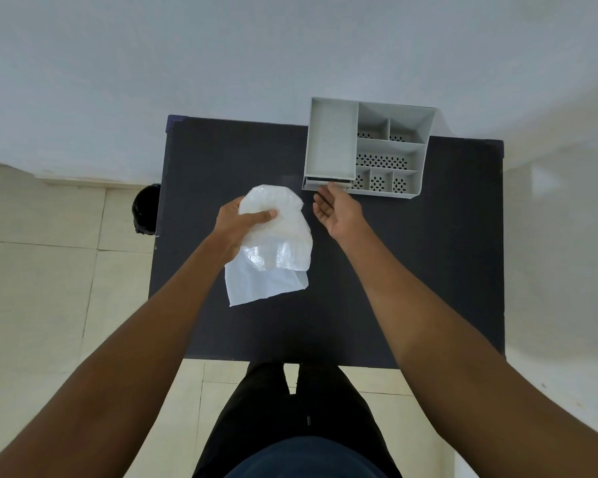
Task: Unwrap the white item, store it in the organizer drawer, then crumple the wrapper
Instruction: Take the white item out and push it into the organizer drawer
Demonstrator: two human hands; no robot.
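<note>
My left hand (239, 225) grips a translucent white plastic wrapper (273, 243), bunched at the top and hanging loose over the black table (411, 270). Whether the white item is inside it, I cannot tell. A grey organizer (366, 146) with several compartments stands at the table's far right. Its low drawer (325, 182) shows at the front left corner, barely sticking out. My right hand (337, 210) is palm up with fingers apart, fingertips touching the drawer's front. It holds nothing that I can see.
A black bin (147, 208) stands on the tiled floor just left of the table. A white wall runs behind the table. My legs are at the table's near edge.
</note>
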